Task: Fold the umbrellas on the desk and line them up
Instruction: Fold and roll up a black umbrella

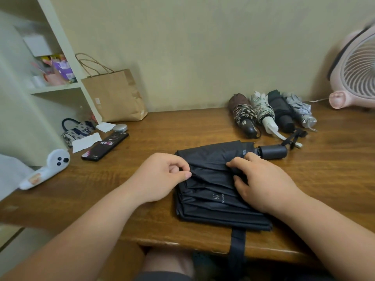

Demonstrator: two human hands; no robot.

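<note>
You are mid-fold on the black umbrella (215,185) by the desk's (142,226) near edge, left hand (162,176) pinching a pleat, right hand (261,181) curled pressing its fabric; next, flatten pleats, then wrap the strap (237,250).

Head view, close, down onto desk (142,128)

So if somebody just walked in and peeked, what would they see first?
First, the big black umbrella lying flat in the middle of the desk, with the left hand pinching a fold of its cloth and the right hand pressing on it. Next, four folded umbrellas lined up side by side at the back right. A pink fan stands at the far right edge.
</note>
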